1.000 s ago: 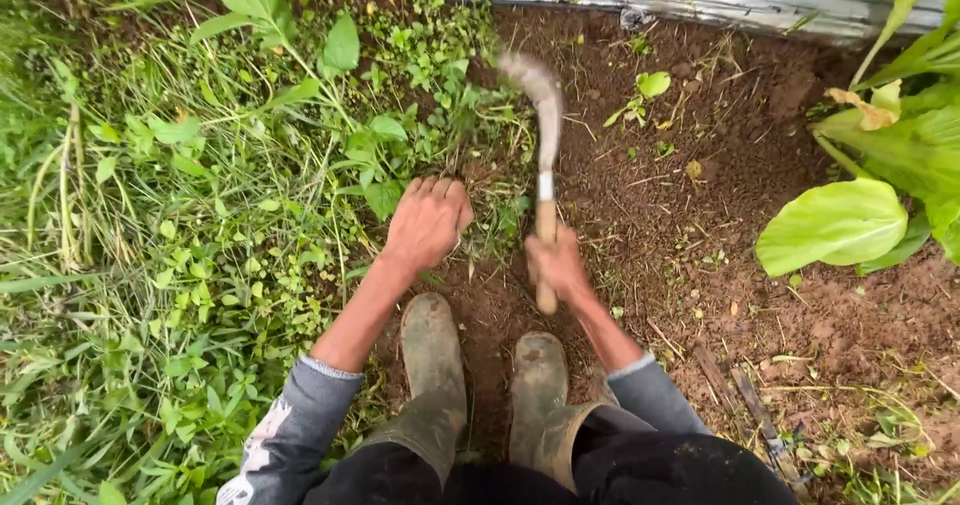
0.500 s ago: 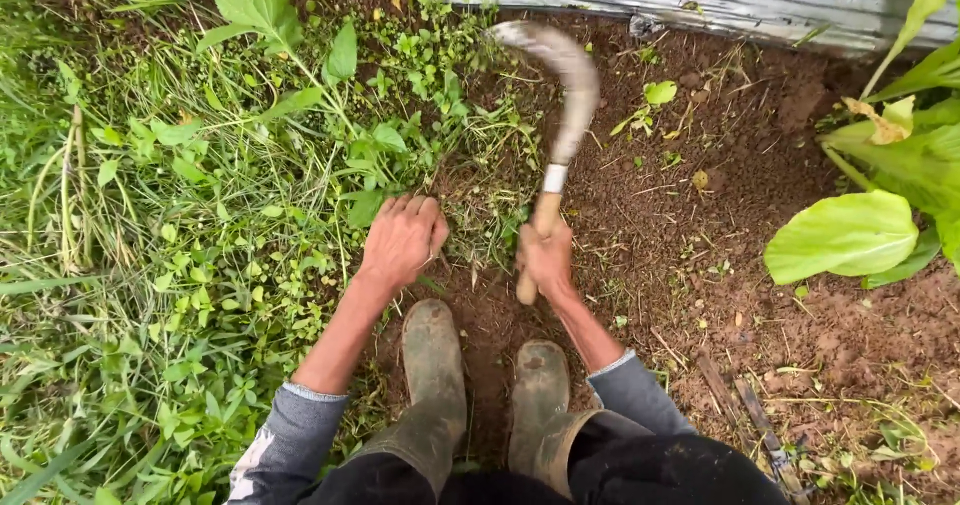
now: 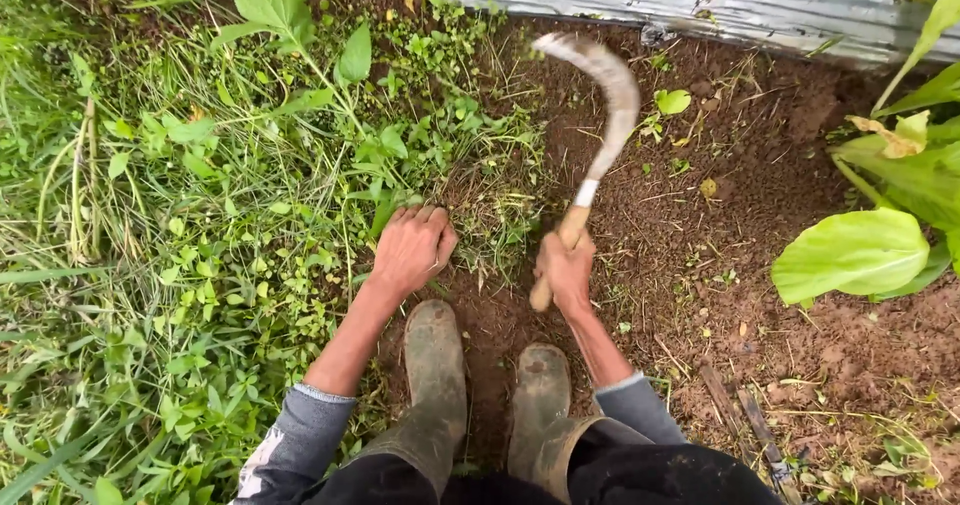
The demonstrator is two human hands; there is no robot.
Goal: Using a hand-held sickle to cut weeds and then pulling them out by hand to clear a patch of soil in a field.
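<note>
So the sickle [image 3: 600,115] has been swung up and forward compared with a second ago. Back then the blade was seen nearly upright over the dirt; half a second ago it was tipped further toward the sheet, and now the curved blade is smeared with motion blur, its tip arced over to the left just short of the silver plastic sheet [image 3: 760,5] at the top. That reads like the raised part of a chopping stroke over the weeds [image 3: 490,200], judged from the blur alone.

The left hand [image 3: 412,250] has been shifted a bit as well: it's been moved slightly lower and more to the left edge of the weed clump, where the green meets the bare soil [image 3: 720,265]. It's seen knuckles up, fingers curled down and closed into the weeds, so a tuft looks bunched in it, though what exactly is pinched can't be made out under the fingers.

The right hand [image 3: 566,270] is wrapped tight around the wooden handle, fist closed, butt end of the handle poking out below it toward the boots [image 3: 490,385]. The wrist is cocked back, forearm angled up from the grey sleeve.

Both arms are stretched forward and down from a crouch, the left one longer and straighter, the right tucked closer in. The boots are planted together on bare dirt right behind both hands. A big-leafed plant [image 3: 850,255] is left well off to the right, clear of the blade.
</note>
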